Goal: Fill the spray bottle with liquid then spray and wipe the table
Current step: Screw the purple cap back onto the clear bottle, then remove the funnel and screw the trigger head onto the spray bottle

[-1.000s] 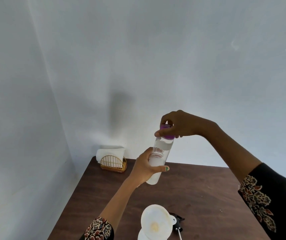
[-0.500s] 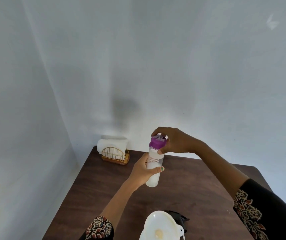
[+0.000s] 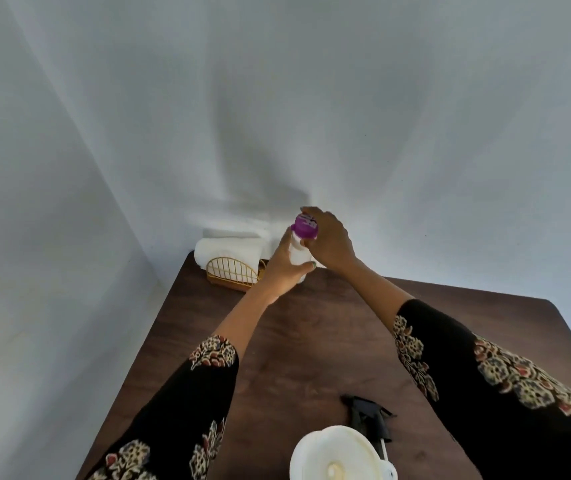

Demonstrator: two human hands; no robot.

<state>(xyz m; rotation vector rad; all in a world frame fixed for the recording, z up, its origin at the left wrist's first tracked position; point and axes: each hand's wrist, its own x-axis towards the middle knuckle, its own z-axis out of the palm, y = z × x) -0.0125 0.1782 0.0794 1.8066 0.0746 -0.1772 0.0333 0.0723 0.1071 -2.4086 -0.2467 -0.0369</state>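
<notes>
Your left hand (image 3: 282,271) grips the body of the clear bottle (image 3: 297,255) at the far end of the table (image 3: 311,341), and your right hand (image 3: 329,242) curls its fingers around the purple cap (image 3: 305,226). Whether the cap is going on or coming off cannot be told from here.

The pouring may be finished or not begun; the level in the spray bottle is hidden under the white funnel (image 3: 336,455) at the near edge. The black spray trigger (image 3: 368,419) lies loose on the table just beside the funnel, so the sprayer is not yet assembled. You have yet to lift the funnel out, screw the trigger on, spray and wipe.

The folded white cloth (image 3: 230,251) sits in a gold wire holder (image 3: 232,273) at the far left corner, just beside your left hand. Set the bottle down apart from that holder so you do not knock it.
</notes>
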